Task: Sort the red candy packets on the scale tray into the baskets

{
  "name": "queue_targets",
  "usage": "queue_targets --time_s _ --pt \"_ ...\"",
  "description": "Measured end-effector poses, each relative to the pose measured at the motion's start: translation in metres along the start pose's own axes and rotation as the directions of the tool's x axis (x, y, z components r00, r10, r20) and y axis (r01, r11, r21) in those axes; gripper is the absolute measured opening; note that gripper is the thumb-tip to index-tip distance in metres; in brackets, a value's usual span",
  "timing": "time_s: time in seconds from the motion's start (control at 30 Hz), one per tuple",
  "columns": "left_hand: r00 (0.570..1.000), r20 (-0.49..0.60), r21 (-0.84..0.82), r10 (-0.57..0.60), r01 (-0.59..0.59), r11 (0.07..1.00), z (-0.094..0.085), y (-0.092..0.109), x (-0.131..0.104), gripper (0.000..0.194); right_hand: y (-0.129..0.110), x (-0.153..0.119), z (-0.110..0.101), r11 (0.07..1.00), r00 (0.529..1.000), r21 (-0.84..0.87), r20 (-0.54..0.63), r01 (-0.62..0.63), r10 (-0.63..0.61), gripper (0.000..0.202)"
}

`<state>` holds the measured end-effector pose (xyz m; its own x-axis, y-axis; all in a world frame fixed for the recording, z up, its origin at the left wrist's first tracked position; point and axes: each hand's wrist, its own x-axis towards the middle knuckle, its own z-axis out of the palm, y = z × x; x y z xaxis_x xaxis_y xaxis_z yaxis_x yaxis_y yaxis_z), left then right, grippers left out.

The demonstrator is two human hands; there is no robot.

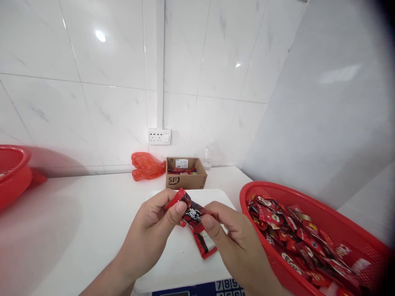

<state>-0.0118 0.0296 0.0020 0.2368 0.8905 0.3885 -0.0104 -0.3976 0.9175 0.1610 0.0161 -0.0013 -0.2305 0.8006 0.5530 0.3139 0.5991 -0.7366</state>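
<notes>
A red and black packet (194,214) is held between both hands above a white scale plate (173,263). My left hand (154,226) pinches its upper left end with thumb and fingers. At its lower right end, my right hand (233,238) has closed thumb and fingers on it. Beneath the hands, another red packet with a pale patch (205,244) lies on the plate, partly covered. A small red piece shows beside my left fingertips.
A red basket (308,197) full of red packets stands at the right. Behind the plate are an SF cardboard box (187,181) with packets, an orange-red plastic bag (147,166) and a clear bottle (207,158). Another red basket (15,176) is at the left edge.
</notes>
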Motion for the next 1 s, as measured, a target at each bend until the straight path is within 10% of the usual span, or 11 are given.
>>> queue_targets --time_s 0.37,0.6,1.0 --pt "0.944 0.289 0.349 -0.156 0.048 0.936 0.005 0.001 0.000 0.025 0.003 0.002 -0.004 0.995 0.991 -0.086 -0.129 -0.046 0.034 0.024" --pt "0.976 0.192 0.168 -0.103 0.071 0.983 0.010 -0.002 0.002 0.034 0.005 0.003 -0.007 0.991 0.976 -0.036 -0.180 -0.128 0.120 0.036" --pt "0.949 0.247 -0.140 -0.194 0.234 0.962 0.009 -0.004 -0.002 0.033 -0.007 0.005 -0.009 0.989 0.991 -0.140 0.128 0.047 -0.029 0.038"
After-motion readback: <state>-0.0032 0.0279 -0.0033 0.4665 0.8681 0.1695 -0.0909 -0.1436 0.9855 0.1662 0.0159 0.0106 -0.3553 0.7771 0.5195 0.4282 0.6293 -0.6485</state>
